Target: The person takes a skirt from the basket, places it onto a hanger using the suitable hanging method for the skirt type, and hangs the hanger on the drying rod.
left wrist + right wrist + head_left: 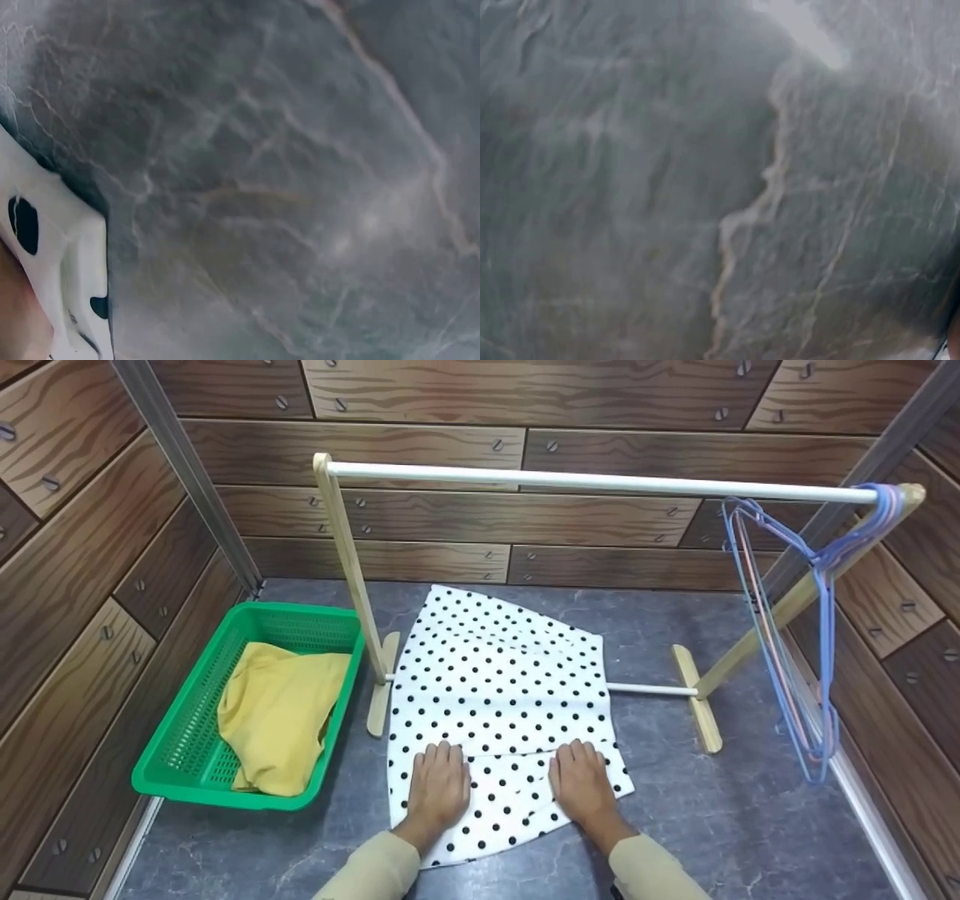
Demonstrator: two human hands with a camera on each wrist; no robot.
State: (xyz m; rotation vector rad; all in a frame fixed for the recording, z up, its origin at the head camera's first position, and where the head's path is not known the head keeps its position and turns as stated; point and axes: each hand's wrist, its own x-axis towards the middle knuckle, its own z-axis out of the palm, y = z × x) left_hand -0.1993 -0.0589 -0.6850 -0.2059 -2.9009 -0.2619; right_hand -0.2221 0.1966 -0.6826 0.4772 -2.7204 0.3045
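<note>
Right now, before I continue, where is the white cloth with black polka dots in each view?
Head: white polka-dot cloth, centre to lower centre, under left hand and right hand.
Left wrist: cloth at lower-left edge.
Right wrist: can't confirm; too little shows at bottom-right.
Shared landmark: grey marble-patterned surface.

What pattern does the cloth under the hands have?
Black polka dots on white; the cloth shows best in the head view.
</note>
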